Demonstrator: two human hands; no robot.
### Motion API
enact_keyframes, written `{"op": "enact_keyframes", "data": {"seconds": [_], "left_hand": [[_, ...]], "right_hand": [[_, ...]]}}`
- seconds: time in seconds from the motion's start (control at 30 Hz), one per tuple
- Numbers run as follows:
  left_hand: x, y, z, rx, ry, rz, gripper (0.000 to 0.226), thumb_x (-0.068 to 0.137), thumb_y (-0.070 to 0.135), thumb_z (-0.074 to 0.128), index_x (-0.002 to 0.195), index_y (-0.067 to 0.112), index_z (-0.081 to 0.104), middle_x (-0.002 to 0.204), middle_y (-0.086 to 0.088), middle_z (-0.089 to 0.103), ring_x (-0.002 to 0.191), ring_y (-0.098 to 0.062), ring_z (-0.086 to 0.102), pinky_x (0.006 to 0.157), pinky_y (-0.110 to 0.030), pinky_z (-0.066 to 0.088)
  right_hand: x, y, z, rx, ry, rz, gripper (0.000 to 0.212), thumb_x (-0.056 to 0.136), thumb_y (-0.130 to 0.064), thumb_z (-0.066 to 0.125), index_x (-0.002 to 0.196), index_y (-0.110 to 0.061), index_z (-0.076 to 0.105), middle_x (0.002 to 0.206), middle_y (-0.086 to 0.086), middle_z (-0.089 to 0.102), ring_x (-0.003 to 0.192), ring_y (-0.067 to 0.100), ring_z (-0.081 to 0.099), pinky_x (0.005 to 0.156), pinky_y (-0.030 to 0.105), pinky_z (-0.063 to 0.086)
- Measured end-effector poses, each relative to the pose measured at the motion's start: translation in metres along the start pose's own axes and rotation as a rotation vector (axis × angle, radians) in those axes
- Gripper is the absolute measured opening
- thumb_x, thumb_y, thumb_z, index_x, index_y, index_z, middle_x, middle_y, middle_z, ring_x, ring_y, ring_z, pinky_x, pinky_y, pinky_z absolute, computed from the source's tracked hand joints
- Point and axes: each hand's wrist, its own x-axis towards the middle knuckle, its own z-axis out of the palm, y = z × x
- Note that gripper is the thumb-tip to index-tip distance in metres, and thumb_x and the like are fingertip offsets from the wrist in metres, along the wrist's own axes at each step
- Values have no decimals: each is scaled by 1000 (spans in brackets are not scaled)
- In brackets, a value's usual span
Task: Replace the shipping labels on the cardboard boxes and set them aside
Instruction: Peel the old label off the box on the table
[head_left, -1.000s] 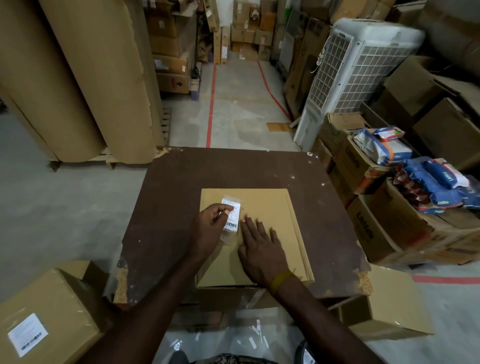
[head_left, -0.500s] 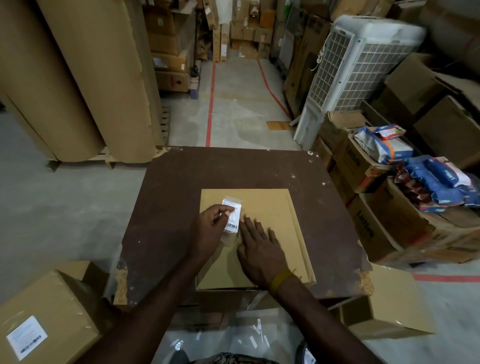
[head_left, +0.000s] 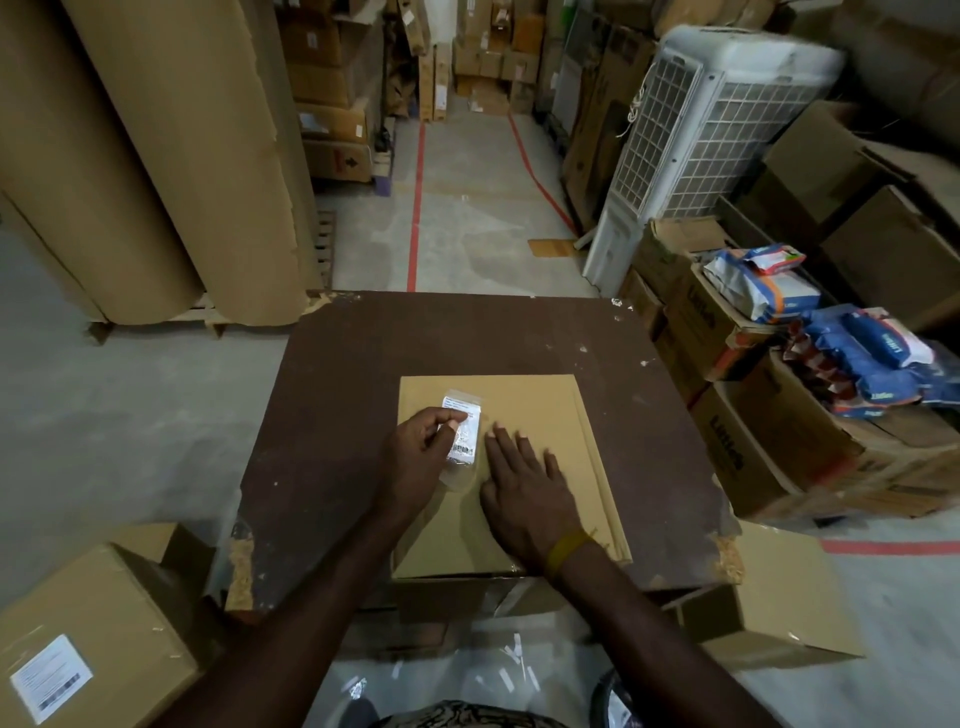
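Note:
A flat cardboard box lies on the dark brown table, near its front edge. On the box's left part is a white shipping label with a barcode, under clear tape. My left hand pinches the label's left edge with curled fingers. To the right of the label, my right hand lies flat on the box top with straight fingers, a yellow band on its wrist.
A labelled cardboard box stands on the floor at lower left, an open one at lower right. Stacked boxes with blue packets and a white air cooler line the right. Big cardboard rolls stand at left.
Both hands stay where they were on the box; my left fingers have shifted slightly on the label. The box has not moved.

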Motion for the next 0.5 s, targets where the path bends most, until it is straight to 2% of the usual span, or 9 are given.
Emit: {"op": "enact_keyframes", "data": {"seconds": [0.1,0.13,0.2,0.23,0.3,0.37,0.5], "left_hand": [[-1,-2,1,5,8,-15,14,96,11,60,100,17,72,101,1,74,89,-3,69,74,-25,53],[-1,-3,1,-2,11,-21,13,96,14,60,100,17,72,101,1,75,88,-4,69,73,-25,53],[-2,-4,1,-13,6,-27,16,91,24,59,99,20,72,100,3,75,89,-8,70,73,-29,54],[-1,-5,0,-9,-2,-27,17,89,27,58,99,22,72,100,4,75,90,-11,70,75,-32,54],[1,-6,1,-7,-13,-28,17,89,27,58,98,24,72,98,4,76,90,-15,71,75,-35,55],[1,-6,1,-11,-16,-20,18,89,27,58,99,22,72,98,4,76,89,-13,70,75,-33,54],[1,-6,1,-24,-13,-17,21,88,25,57,100,17,72,102,2,75,93,-9,70,78,-25,54]], "right_hand": [[-23,-2,7,34,-26,-24,90,77,-55,-15,159,-19,-5,167,-2,-10,154,22,-5,123,43,0],[-33,-2,12,19,-4,-36,86,83,-54,-9,160,-18,2,167,-1,-5,154,23,2,122,44,5],[-47,-1,19,-34,71,-40,73,94,-48,11,157,-15,25,165,2,17,150,26,26,117,46,22],[-47,1,21,-31,84,-41,71,95,-48,13,156,-15,27,164,1,18,149,26,29,116,47,23],[-34,6,16,19,25,-56,80,88,-53,-4,159,-19,8,166,-4,-1,154,23,7,121,45,8],[-16,9,10,39,27,-25,86,81,-55,-14,160,-21,-2,167,-5,-9,154,21,-4,123,46,1],[2,4,4,66,16,12,72,96,-52,-2,160,-20,-4,167,-3,-10,154,22,-7,123,47,1]]}}
